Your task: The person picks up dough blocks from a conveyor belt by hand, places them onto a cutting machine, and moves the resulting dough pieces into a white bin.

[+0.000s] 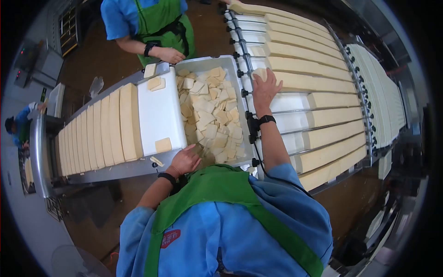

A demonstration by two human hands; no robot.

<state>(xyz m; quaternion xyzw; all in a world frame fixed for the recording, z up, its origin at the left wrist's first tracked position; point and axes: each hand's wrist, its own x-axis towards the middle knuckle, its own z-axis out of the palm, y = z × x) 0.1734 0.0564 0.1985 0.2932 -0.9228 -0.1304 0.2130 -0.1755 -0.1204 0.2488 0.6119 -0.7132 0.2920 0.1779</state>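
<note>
My right hand (pixel 265 91) reaches over the rod-divided conveyor at the right, its fingers spread. The fingertips touch a pale slice (pixel 260 73) near the end of one long row of pale dough-like slices (pixel 314 83). My left hand (pixel 184 160) is low at the near corner of the white bin (pixel 236 87), its fingers loosely extended over the edge and nothing visible in them. Inside the bin lies a heap of loose, thin, square pale slices (pixel 210 111). A single square slice (pixel 163 145) rests on the white board (pixel 159 117) just beyond my left hand.
Wide pale rows (pixel 106 127) stand on the left conveyor. Metal rods with black knobs (pixel 240 73) edge the right conveyor. A co-worker in a green apron (pixel 159 27) stands across the bin, one hand near its far corner. Another person (pixel 20 124) is far left.
</note>
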